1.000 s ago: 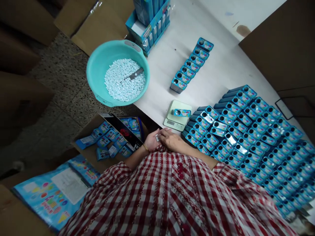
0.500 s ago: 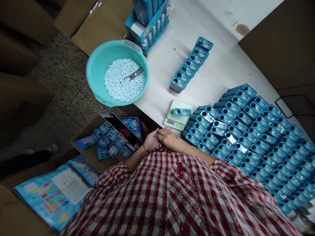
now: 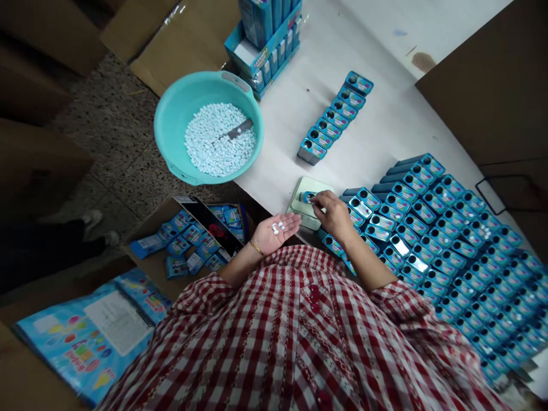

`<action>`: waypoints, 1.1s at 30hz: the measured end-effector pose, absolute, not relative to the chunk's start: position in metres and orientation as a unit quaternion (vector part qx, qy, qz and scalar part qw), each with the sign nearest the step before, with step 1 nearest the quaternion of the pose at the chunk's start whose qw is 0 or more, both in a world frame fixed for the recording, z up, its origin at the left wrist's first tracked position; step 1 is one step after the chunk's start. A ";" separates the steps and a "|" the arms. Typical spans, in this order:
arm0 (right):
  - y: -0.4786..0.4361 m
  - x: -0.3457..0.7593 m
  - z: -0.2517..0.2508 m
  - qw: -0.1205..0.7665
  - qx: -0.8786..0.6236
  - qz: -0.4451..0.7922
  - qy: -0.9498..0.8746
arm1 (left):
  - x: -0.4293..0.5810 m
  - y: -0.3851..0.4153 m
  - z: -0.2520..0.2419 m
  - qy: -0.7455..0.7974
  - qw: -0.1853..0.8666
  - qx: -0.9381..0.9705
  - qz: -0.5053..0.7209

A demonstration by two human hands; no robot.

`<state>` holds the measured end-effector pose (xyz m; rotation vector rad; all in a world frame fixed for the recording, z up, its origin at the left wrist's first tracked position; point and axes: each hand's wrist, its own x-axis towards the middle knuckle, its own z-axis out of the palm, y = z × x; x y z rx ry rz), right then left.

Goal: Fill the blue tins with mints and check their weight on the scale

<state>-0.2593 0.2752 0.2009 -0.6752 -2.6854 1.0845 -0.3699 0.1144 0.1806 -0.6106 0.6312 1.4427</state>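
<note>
My left hand (image 3: 276,231) lies palm up with its fingers stretched flat, and a few small white candies (image 3: 275,228) rest on the palm. With fingertips pinched together, my right hand (image 3: 333,214) is over a small blue tin (image 3: 305,197) on the pale green kitchen scale (image 3: 305,186). The fingers cover most of that tin, and what they pinch is too small to make out. Left of the scale, a turquoise basin (image 3: 168,128) holds a heap of the same candies (image 3: 214,142) with a dark scoop (image 3: 240,129) in it.
A row of open-holed blue tins (image 3: 329,124) stands behind the scale on the white table (image 3: 282,131). Many more tins (image 3: 445,251) are packed on the right. A display box (image 3: 265,63) is at the back. Below left sits a carton of blue packets (image 3: 184,242).
My hands have come apart from their clasp. The right hand has moved up and right over the tin on the scale; the left has turned palm up, showing candies.
</note>
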 end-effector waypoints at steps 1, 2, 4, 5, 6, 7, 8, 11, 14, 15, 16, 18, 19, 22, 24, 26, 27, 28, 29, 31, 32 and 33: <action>0.280 -0.260 0.197 0.079 -0.234 0.353 -0.902 | -0.370 0.114 0.181 0.283 0.662 -0.271 0.639; 0.283 -0.260 0.194 0.076 -0.238 0.346 -0.904 | -0.371 0.113 0.181 0.286 0.659 -0.273 0.639; 0.287 -0.258 0.192 0.083 -0.243 0.342 -0.904 | -0.372 0.110 0.182 0.292 0.654 -0.279 0.640; 0.288 -0.256 0.194 0.096 -0.246 0.343 -0.901 | -0.373 0.108 0.182 0.296 0.650 -0.283 0.640; 0.289 -0.253 0.197 0.115 -0.252 0.345 -0.897 | -0.374 0.106 0.182 0.300 0.645 -0.288 0.641; 0.290 -0.250 0.201 0.139 -0.260 0.345 -0.891 | -0.376 0.103 0.181 0.307 0.639 -0.293 0.642; 0.291 -0.246 0.206 0.164 -0.272 0.341 -0.885 | -0.378 0.101 0.180 0.316 0.631 -0.301 0.642; 0.295 -0.236 0.221 0.234 -0.318 0.317 -0.863 | -0.385 0.093 0.175 0.361 0.596 -0.330 0.637; 0.300 -0.230 0.233 0.278 -0.356 0.285 -0.846 | -0.392 0.087 0.171 0.397 0.559 -0.359 0.633; 0.300 -0.230 0.236 0.288 -0.363 0.276 -0.842 | -0.394 0.087 0.170 0.400 0.550 -0.365 0.636; 0.301 -0.229 0.237 0.296 -0.367 0.271 -0.839 | -0.396 0.086 0.169 0.403 0.542 -0.369 0.639; 0.299 -0.230 0.236 0.307 -0.366 0.274 -0.835 | -0.398 0.086 0.168 0.406 0.530 -0.374 0.643; 0.298 -0.231 0.235 0.308 -0.362 0.279 -0.834 | -0.398 0.086 0.168 0.407 0.527 -0.375 0.645; 0.291 -0.234 0.228 0.297 -0.344 0.298 -0.839 | -0.398 0.086 0.168 0.406 0.524 -0.375 0.648; 0.287 -0.237 0.222 0.281 -0.330 0.312 -0.846 | -0.397 0.085 0.167 0.404 0.525 -0.376 0.649; 0.283 -0.241 0.216 0.265 -0.315 0.329 -0.850 | -0.395 0.084 0.166 0.403 0.525 -0.378 0.648; 0.281 -0.244 0.214 0.257 -0.307 0.337 -0.852 | -0.395 0.083 0.165 0.403 0.524 -0.379 0.647; 0.279 -0.246 0.211 0.249 -0.300 0.345 -0.854 | -0.395 0.082 0.165 0.405 0.523 -0.380 0.647; 0.278 -0.249 0.209 0.241 -0.292 0.352 -0.856 | -0.394 0.082 0.165 0.407 0.521 -0.382 0.646; 0.276 -0.254 0.206 0.227 -0.279 0.363 -0.859 | -0.394 0.081 0.166 0.409 0.518 -0.384 0.646; 0.275 -0.256 0.205 0.223 -0.275 0.367 -0.860 | -0.394 0.081 0.166 0.410 0.517 -0.384 0.647; 0.275 -0.258 0.204 0.222 -0.273 0.369 -0.860 | -0.394 0.081 0.167 0.409 0.516 -0.383 0.648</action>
